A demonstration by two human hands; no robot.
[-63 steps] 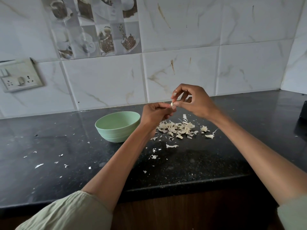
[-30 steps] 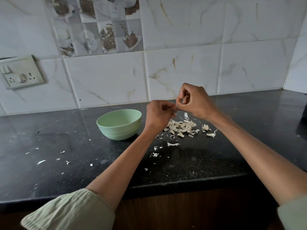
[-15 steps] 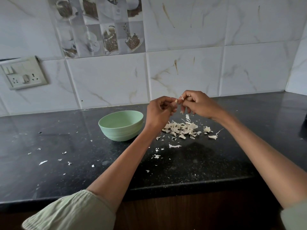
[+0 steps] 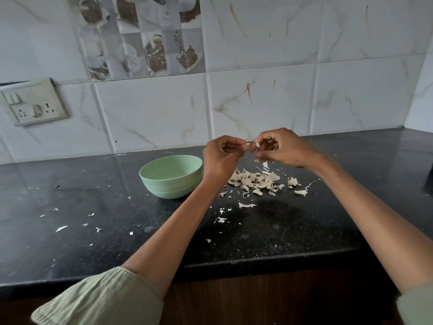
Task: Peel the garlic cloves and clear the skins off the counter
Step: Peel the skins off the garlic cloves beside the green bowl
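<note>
Black stone bench (image 4: 98, 242) fills the lower half of the head view, backed by marbled white wall tiles (image 4: 264, 99). One tile panel printed with coffee cups (image 4: 143, 38) sits at about eleven o'clock, and one switch plate (image 4: 32, 104) hangs on the wall at about ten o'clock.

One container stands on the bench: a pale green bowl (image 4: 171, 177), upright, just left of centre. Only part of its inside shows, and nothing can be seen in that part.

Two bare forearms reach in from six o'clock, each ending in a light green sleeve (image 4: 98, 299). Both hands are raised above the bench, close together but not touching. The left hand (image 4: 219, 158) has its fingers curled and pinches a garlic clove (image 4: 245, 144) at its tip; only a small pale end of the clove shows. The right hand (image 4: 283, 148), at the clove's three o'clock, also has curled fingers and pinches a small white scrap of skin (image 4: 257, 145).

One main heap of garlic skins (image 4: 255, 181) lies on the bench directly beneath the hands, at the bowl's three o'clock. A few larger stray pieces lie at the heap's three o'clock and six o'clock. Tiny white flakes (image 4: 61, 228), too many and too small to count, are scattered across the bench toward eight o'clock.
</note>
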